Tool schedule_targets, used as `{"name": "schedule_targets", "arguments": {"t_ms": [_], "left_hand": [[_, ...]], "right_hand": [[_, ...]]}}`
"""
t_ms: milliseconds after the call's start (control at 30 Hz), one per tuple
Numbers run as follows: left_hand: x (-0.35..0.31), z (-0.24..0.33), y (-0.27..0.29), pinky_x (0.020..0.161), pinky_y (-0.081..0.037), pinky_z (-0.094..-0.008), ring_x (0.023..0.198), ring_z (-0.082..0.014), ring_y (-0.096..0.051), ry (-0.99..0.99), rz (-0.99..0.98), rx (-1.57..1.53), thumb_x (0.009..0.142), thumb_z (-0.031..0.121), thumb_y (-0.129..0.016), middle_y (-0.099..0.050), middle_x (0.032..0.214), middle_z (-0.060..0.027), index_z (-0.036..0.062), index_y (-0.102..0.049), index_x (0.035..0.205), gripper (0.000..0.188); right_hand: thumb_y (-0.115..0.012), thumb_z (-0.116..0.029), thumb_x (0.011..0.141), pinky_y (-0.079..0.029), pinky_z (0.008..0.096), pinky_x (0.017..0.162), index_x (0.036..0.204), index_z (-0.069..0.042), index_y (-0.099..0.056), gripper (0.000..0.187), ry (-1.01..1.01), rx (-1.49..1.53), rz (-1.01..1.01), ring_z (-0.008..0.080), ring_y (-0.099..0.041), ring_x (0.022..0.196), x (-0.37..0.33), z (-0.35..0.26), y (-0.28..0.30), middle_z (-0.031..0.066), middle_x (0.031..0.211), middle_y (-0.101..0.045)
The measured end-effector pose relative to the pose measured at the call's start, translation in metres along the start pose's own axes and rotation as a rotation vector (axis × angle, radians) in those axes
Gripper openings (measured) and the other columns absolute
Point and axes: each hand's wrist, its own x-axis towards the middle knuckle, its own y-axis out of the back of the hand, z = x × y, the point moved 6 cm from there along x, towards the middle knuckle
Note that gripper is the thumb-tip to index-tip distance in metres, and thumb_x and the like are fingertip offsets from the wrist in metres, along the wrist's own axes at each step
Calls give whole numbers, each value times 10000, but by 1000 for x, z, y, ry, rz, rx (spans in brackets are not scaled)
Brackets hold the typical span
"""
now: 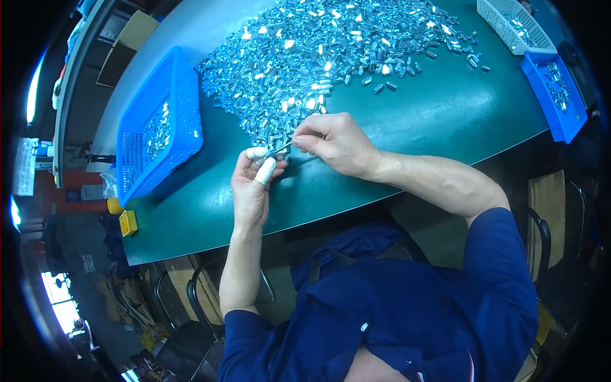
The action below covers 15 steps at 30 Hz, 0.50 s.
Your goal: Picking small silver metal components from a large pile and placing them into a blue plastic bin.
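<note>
My left hand (249, 194), with white covers on its thumb and a fingertip, pinches a small shiny metal piece (272, 154) above the green table (439, 121). Close by on the right, my right hand (344, 145) is closed, thumb against fingers, on a thin rod-like tool (286, 146). The rod's far end meets the small piece at my left fingertips; its exact kind is too small to tell. Just beyond both hands spreads a large heap of small shiny metal pieces (305, 60), its near tip reaching my left fingers.
On the left stands a blue plastic basket (186, 79) with metal pieces inside. A white basket (540, 39) and a blue tray (568, 124), both holding pieces, sit at the far right. A small yellow box (128, 223) is at the left table edge. Chairs (194, 290) stand below the table.
</note>
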Motion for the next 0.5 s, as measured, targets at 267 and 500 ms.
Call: {"name": "schedule_targets", "arguments": {"t_ms": [267, 500], "left_hand": [[-3, 8, -1, 846, -563, -285, 925, -173, -718, -40, -84, 296, 978, 62, -684, -735, 1051, -129, -32, -624, 1234, 279], [-8, 3, -4, 850, -560, -286, 904, -158, -708, -132, -107, 372, 989, 53, -667, -749, 1036, -116, -54, -681, 1203, 240]], "right_hand": [[-698, -143, 967, -477, 282, 624, 962, 5, -743, 155, -89, 165, -57, 84, -604, 706, -1, 1, -2, 59, 774, -693], [-659, -215, 1006, -453, 293, 552, 851, -10, -714, 262, -116, 72, -114, 78, -571, 600, -2, 5, -5, 31, 655, -658]]}}
